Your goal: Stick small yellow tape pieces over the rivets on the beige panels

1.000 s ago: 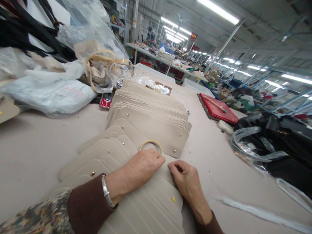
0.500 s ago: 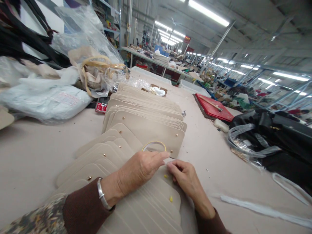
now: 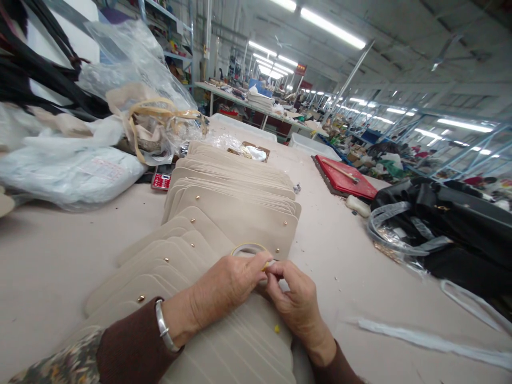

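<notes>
My left hand (image 3: 228,280) is closed on a thin roll of yellowish tape (image 3: 248,247), whose ring shows above the knuckles. Against its fingertips, my right hand (image 3: 295,296) pinches with thumb and forefinger at the roll's near edge, where a bit of yellow shows; whether the tape end is between those fingers is hidden. Both hands are over fanned, overlapping beige panels (image 3: 224,341) with rounded corners and small gold studs. One small yellow piece (image 3: 277,328) lies on the panels near my right wrist. A second stack of beige studded panels (image 3: 240,213) rises just beyond.
Plastic-wrapped packages (image 3: 76,170) lie at the left beside a red-and-black box (image 3: 160,178). On the right are a red board (image 3: 346,176) with a hammer (image 3: 340,169) on it, a black bag (image 3: 456,234) and a white strip (image 3: 432,341).
My right hand has moved up and left to meet my left fingertips at the tape roll. Of two yellow pieces seen earlier on the panels, one still shows. The view has shifted slightly.
</notes>
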A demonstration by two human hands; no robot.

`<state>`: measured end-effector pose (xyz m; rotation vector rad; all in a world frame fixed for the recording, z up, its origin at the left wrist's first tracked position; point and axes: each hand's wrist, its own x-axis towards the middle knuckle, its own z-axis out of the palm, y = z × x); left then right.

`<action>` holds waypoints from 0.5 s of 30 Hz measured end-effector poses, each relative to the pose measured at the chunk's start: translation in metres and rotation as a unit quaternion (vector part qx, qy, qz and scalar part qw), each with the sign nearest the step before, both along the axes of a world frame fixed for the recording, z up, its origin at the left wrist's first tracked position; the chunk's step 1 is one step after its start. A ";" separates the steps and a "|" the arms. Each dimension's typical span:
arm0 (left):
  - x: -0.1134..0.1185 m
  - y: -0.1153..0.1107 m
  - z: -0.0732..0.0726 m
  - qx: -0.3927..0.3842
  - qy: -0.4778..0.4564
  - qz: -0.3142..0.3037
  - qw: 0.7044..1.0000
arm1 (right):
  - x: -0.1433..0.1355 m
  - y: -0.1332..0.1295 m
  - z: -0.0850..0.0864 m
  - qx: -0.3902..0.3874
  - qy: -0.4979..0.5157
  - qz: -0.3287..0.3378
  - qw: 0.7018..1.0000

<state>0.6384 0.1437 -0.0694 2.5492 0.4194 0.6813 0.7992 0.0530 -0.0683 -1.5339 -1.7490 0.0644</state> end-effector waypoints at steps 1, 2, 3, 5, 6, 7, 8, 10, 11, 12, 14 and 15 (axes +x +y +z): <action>0.000 0.001 -0.001 -0.002 0.007 0.002 1.000 | 0.000 0.000 -0.002 0.003 -0.013 -0.011 1.000; 0.000 0.001 -0.001 -0.002 0.015 0.006 1.000 | -0.001 0.001 -0.003 0.006 -0.023 -0.021 1.000; 0.000 0.002 -0.001 0.000 0.023 0.011 1.000 | -0.002 0.001 -0.004 0.007 -0.028 -0.028 0.999; 0.001 0.004 -0.002 0.007 0.030 0.026 0.999 | -0.004 0.002 -0.004 -0.001 -0.016 -0.045 0.999; 0.002 0.004 -0.002 0.012 0.028 0.032 0.999 | -0.006 0.002 -0.003 -0.013 0.004 -0.056 0.998; 0.002 0.004 -0.001 0.020 0.023 0.036 0.999 | -0.008 0.002 -0.002 -0.032 0.039 -0.069 0.996; 0.003 0.003 0.000 0.030 0.015 0.039 0.999 | -0.010 0.003 0.000 -0.058 0.091 -0.083 0.991; 0.004 0.001 0.002 0.055 -0.013 0.042 0.997 | -0.012 0.006 0.002 -0.117 0.224 -0.105 0.962; 0.005 0.000 0.003 0.067 -0.031 0.042 0.996 | -0.012 0.008 0.003 -0.140 0.287 -0.115 0.941; 0.005 -0.001 0.003 0.079 -0.046 0.042 0.995 | -0.009 0.010 0.003 -0.155 0.339 -0.127 0.919; 0.006 0.000 0.004 0.103 -0.059 0.051 0.992 | 0.000 0.014 0.002 -0.161 0.402 -0.157 0.888; 0.006 0.002 0.004 0.115 -0.051 0.063 0.990 | 0.006 0.016 0.002 -0.156 0.420 -0.173 0.877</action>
